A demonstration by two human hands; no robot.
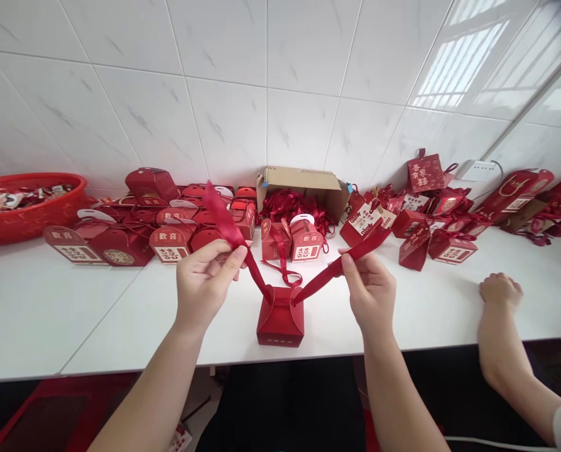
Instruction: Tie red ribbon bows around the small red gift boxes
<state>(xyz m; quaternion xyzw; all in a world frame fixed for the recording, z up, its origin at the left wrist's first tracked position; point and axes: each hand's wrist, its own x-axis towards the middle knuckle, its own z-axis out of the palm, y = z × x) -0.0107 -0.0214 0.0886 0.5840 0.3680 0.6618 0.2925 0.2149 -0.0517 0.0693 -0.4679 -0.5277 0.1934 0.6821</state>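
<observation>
A small red gift box stands near the front edge of the white table. A red ribbon runs through its top and spreads out to both sides. My left hand pinches the ribbon's left end, which sticks up past my fingers. My right hand pinches the right end, pulled up and to the right. Both hands hover just above the table on either side of the box.
Several finished red boxes are stacked at the back left, more at the back right. An open cardboard box of ribbons stands against the tiled wall. A red basin sits far left. Another person's hand rests on the table at right.
</observation>
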